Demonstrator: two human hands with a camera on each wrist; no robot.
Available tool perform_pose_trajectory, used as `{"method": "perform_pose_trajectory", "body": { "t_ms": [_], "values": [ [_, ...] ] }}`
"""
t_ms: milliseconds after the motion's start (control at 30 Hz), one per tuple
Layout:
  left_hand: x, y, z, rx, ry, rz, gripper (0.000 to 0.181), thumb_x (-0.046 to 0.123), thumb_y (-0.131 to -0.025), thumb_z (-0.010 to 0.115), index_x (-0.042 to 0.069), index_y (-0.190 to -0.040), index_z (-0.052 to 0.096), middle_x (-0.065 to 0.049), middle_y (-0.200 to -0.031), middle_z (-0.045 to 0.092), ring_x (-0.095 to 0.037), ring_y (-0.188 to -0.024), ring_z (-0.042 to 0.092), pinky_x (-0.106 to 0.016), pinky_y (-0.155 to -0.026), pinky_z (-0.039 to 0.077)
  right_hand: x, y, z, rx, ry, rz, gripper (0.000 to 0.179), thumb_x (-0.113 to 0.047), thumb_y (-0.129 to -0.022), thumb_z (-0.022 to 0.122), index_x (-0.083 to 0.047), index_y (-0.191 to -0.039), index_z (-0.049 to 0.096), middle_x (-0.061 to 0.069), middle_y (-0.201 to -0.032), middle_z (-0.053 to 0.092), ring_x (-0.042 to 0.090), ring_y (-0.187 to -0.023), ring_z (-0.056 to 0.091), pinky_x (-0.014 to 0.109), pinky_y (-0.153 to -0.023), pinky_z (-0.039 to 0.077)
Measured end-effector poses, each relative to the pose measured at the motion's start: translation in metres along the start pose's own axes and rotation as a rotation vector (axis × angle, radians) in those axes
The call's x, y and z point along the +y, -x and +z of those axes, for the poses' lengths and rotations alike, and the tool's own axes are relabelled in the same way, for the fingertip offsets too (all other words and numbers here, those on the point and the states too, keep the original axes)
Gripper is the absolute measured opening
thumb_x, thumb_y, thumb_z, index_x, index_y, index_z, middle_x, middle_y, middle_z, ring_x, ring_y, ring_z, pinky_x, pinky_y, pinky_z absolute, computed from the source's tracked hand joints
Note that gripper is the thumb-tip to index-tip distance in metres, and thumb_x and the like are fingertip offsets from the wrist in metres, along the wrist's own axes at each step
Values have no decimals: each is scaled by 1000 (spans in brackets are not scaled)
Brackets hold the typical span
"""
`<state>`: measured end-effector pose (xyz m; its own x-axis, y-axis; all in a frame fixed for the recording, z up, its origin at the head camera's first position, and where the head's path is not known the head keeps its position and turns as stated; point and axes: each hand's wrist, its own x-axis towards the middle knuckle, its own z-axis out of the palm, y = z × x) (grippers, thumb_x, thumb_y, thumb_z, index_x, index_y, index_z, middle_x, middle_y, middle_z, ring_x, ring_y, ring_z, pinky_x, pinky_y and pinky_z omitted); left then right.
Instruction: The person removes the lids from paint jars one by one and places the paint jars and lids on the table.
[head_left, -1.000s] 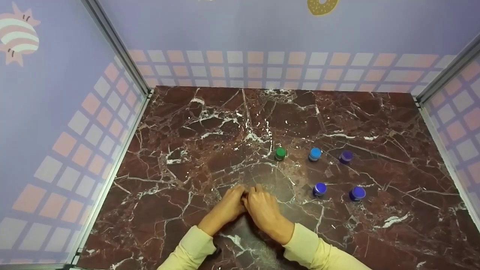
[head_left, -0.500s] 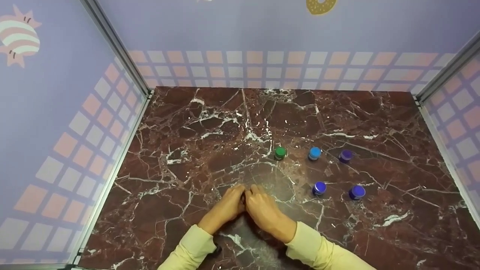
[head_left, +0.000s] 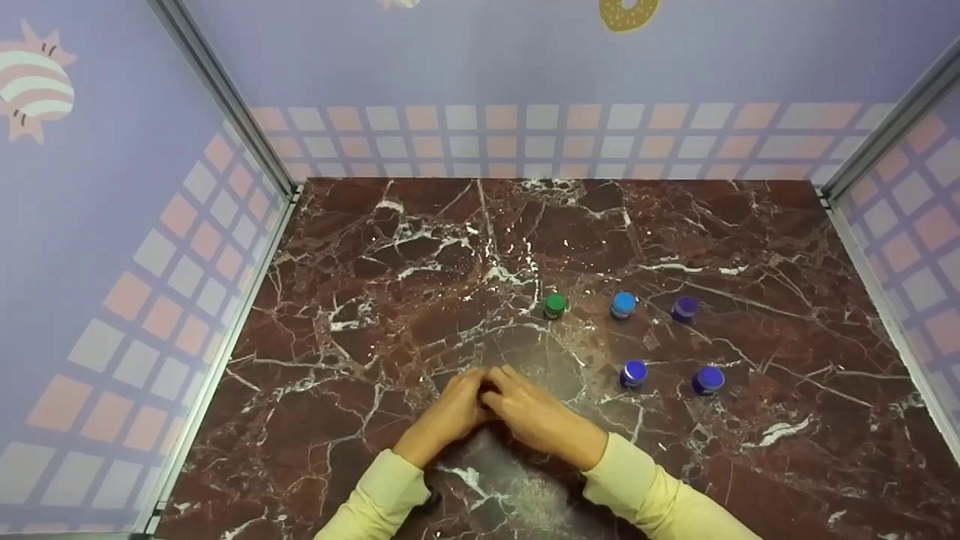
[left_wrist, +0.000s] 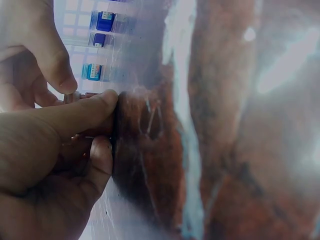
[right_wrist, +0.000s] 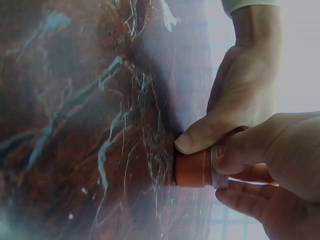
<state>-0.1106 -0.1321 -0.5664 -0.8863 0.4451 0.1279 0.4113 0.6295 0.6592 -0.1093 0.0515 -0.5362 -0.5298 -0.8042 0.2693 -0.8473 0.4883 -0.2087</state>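
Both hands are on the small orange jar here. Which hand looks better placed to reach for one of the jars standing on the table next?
Probably the right hand. The five standing jars all sit on its side, the nearest blue-lidded jar just beyond it. The left hand would have to cross over. Both hands currently pinch the orange jar.

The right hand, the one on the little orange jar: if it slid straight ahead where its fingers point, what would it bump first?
Probably the left hand. The right hand points up-left, its fingertips already meeting the left hand's around the small orange jar on the brown marble tabletop. Beyond that, only bare marble shows.
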Motion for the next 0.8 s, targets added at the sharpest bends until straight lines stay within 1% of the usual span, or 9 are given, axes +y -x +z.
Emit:
{"method": "perform_pose_trajectory", "body": {
  "t_ms": [100,200,267,367,467,533,600,700,800],
  "values": [
    [-1,0,0,-7,3,19,37,13,-81,85,2,-112,68,-12,-105,68,-30,-99,67,-43,-90,55,4,3,-2,21,-114,-1,31,11,-83,70,-4,-109,73,12,-117,60,24,-108,58,34,-101,51],
    [-2,0,-1,-15,6,30,41,13,-81,86,2,-116,67,-12,-106,68,-30,-99,67,-43,-89,55,7,5,-5,89,-223,22,32,8,-85,70,-3,-116,73,13,-122,62,26,-113,59,35,-103,50],
    [-1,-1,-3,-14,6,29,43,13,-80,88,1,-116,66,-12,-105,68,-29,-98,67,-42,-88,55,8,5,-7,158,-272,78,28,5,-89,69,-2,-116,73,13,-121,63,26,-112,58,33,-98,52],
    [0,-1,-4,-12,7,23,42,11,-78,89,1,-111,66,-11,-102,67,-27,-94,66,-41,-84,55,6,3,-8,272,-300,225,18,2,-92,69,0,-110,73,11,-110,64,22,-99,63,30,-86,57],
    [0,-1,-3,-17,14,14,37,9,-77,89,2,-104,65,-8,-95,64,-23,-86,62,-37,-77,54,1,0,-6,358,-271,375,10,-3,-95,70,2,-104,71,11,-99,64,23,-82,66,31,-71,59],
    [-1,-1,-2,-24,24,4,35,9,-77,90,3,-102,65,-6,-92,61,-20,-82,59,-35,-74,52,-4,-2,-4,379,-212,444,11,-5,-95,71,4,-102,69,12,-93,62,25,-72,66,34,-63,58],
    [-1,-1,-2,-30,30,-8,34,10,-77,90,4,-99,64,-4,-88,58,-17,-79,55,-33,-71,50,-9,-4,-2,370,-147,485,14,-7,-95,72,4,-99,65,12,-88,59,28,-65,63,37,-56,57],
    [-2,0,-2,-36,43,-24,32,10,-80,88,4,-96,62,-2,-87,55,-17,-78,53,-34,-70,48,-18,-9,-1,321,-62,519,19,-10,-94,73,2,-94,58,12,-84,54,30,-59,60,39,-49,54],
    [-3,1,-1,-19,27,9,27,7,-83,84,3,-97,61,-5,-91,59,-23,-83,58,-40,-74,51,-27,-14,2,260,-5,549,25,-15,-93,75,-1,-92,55,11,-84,52,32,-58,60,41,-48,52]
  ]
}}
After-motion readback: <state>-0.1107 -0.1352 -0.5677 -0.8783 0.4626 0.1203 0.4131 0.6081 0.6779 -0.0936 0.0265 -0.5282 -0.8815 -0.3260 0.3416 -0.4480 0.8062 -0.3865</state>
